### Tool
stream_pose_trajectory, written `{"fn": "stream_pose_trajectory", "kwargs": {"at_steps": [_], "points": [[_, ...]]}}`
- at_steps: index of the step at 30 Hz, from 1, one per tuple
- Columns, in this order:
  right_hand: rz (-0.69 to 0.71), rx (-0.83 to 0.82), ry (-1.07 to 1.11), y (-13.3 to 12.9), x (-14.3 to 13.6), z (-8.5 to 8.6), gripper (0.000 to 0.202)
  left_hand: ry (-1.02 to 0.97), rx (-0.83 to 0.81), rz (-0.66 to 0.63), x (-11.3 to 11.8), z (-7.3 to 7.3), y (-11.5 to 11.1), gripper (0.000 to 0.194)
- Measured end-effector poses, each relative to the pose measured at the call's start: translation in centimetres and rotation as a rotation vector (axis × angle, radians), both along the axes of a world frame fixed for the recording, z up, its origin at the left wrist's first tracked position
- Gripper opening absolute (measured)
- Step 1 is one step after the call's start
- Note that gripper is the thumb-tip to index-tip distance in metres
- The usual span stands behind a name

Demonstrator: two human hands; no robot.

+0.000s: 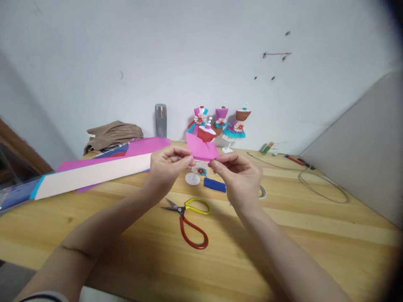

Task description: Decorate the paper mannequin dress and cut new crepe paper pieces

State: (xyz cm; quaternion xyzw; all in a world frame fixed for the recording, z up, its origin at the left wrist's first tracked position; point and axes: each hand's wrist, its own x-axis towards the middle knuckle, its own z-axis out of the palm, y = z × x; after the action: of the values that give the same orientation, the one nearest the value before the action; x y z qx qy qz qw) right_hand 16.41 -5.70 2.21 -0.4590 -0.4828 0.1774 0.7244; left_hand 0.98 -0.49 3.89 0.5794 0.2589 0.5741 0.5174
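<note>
A small piece of pink crepe paper [202,147] is stretched between my two hands above the table. My left hand [171,165] pinches its lower left corner, and my right hand [237,174] pinches the lower right one. Its bottom edge looks folded over. Right behind the paper stands a miniature dress form with a red top [207,133], partly hidden; a white round base [192,178] shows below. Scissors [185,216] with one yellow and one red handle lie spread on the table in front of my hands. A blue bundle [214,184] lies beside my right hand.
Along the wall stand several dressed mini forms [239,126] and a grey flask [160,121]. Left are brown cloth [115,135] and layered coloured sheets [94,176]. On the right lie a glue stick [268,147], a cable [324,197], a red-handled tool [294,160] and a tape roll [262,192].
</note>
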Motion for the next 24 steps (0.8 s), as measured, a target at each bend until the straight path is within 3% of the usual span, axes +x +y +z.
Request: {"fn": "stream_pose_trajectory", "kwargs": {"at_steps": [4,8,11,15,24], "points": [[-0.024,0.047,-0.044,0.0,0.0,-0.2,0.012,0.084,0.305,0.058,-0.2,-0.6,0.4,0.006],[-0.055,0.116,-0.176,0.1,0.3,-0.6,0.003,0.178,0.674,0.207,-0.4,-1.4,1.0,0.017],[-0.080,0.174,-0.295,0.1,0.5,-0.7,0.009,0.255,0.850,0.313,-0.5,-1.7,1.3,0.018],[-0.149,0.201,-0.404,0.0,0.4,-0.6,0.011,0.329,0.920,0.380,-0.5,-1.8,1.3,0.018],[-0.235,0.233,-0.488,0.1,0.5,-0.7,0.010,0.352,0.974,0.398,-0.3,-1.9,1.5,0.015]]}}
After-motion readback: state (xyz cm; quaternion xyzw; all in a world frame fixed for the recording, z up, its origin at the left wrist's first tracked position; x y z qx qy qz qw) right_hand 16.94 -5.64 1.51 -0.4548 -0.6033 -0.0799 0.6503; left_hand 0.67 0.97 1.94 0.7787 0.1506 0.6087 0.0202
